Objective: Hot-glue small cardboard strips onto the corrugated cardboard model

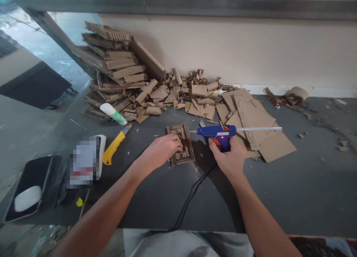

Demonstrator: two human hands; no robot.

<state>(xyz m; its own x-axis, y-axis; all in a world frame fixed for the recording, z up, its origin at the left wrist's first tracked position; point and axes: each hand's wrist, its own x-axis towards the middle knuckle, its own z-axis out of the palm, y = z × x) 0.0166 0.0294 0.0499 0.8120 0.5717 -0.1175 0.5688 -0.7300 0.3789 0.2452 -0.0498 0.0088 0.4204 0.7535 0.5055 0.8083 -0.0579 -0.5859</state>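
My right hand [230,158] is closed round the handle of a blue hot glue gun [213,131], whose small red light is lit. A long clear glue stick [259,129] sticks out of its back end. The nozzle points left, close to the right edge of a small corrugated cardboard piece [189,147] with raised walls, lying on the table. Over the left part of that piece rests my left hand [167,147], fingers bent together and reaching inside the walls. Whether those fingertips pinch a bit of cardboard is hidden.
Cardboard slabs [119,60] are stacked at the back left, beside a heap of scraps [178,91]. Flat cardboard sheets [256,117] lie right. A yellow knife [114,147], glue tube [113,114] and phone [33,179] sit left. The gun's black cord [189,199] runs over the front edge.
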